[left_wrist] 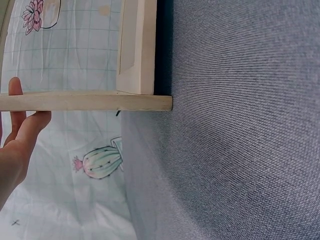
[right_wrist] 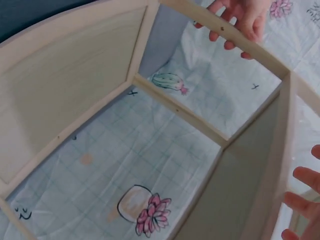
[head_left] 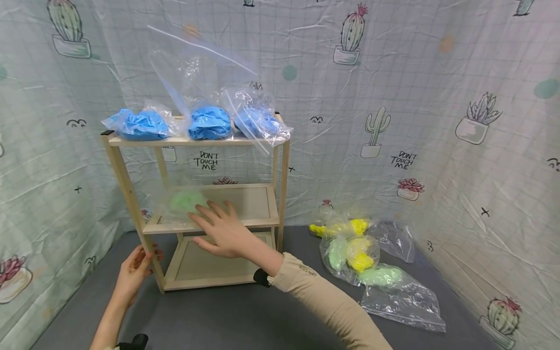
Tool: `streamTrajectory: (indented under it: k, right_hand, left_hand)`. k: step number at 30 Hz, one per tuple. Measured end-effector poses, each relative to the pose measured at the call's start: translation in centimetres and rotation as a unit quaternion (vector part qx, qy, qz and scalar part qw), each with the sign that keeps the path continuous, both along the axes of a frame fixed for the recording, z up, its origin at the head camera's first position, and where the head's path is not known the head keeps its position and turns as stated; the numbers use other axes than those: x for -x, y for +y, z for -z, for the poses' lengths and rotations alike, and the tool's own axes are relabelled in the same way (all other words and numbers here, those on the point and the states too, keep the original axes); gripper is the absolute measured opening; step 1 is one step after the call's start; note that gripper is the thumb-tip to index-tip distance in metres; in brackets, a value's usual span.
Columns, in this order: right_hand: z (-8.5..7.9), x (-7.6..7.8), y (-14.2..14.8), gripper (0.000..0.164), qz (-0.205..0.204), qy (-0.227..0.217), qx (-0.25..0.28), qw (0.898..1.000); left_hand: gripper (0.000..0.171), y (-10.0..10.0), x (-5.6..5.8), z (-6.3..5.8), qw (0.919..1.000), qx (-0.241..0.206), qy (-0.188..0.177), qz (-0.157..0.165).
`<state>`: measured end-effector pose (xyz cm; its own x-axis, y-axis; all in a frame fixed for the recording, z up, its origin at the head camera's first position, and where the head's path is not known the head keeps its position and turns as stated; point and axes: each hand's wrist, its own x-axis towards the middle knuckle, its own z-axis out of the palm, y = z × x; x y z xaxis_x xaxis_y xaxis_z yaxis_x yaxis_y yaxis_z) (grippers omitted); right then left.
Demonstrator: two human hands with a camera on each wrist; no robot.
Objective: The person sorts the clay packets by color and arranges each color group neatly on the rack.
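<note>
A three-tier wooden shelf rack stands on the grey cloth surface. My left hand holds its front left post, thumb on one side and fingers on the other; the left wrist view shows this hand around the post. My right hand, fingers spread, is at the front of the middle shelf. Just beyond its fingertips, a clear bag with a light green bundle lies on that shelf. Whether the fingers touch the bag, I cannot tell.
Clear bags with blue bundles sit along the top shelf, one bag standing tall. To the right of the rack, bags with yellow and light green bundles lie in a cluster. A cactus-print curtain surrounds the surface.
</note>
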<state>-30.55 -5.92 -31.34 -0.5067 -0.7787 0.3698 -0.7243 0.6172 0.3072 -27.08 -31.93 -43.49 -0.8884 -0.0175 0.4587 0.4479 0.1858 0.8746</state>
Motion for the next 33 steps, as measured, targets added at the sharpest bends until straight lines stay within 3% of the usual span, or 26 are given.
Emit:
streamTrajectory:
  k: [11, 17, 28, 33]
  right_hand:
    - [0.7, -1.0, 7.2, 0.04, -0.122, 0.059, 0.085, 0.987]
    - [2.0, -1.0, 12.5, 0.036, -0.156, 0.092, 0.125, 0.975]
    - [5.4, -0.5, 23.8, 0.031, -0.073, 0.058, 0.174, 0.98]
    - [6.8, -0.8, 28.2, 0.03, -0.038, 0.066, 0.173, 0.982]
  left_hand:
    - [0.028, 0.0, 0.1, 0.0, 0.9999, -0.011, 0.004, 0.011]
    - [0.029, -0.1, 0.0, 0.1, 0.9999, -0.009, -0.003, 0.005]
    - [0.029, -0.2, 0.0, -0.2, 0.9997, 0.009, -0.022, -0.004]
    - [0.028, -0.3, 0.1, -0.1, 0.9998, -0.002, -0.022, 0.002]
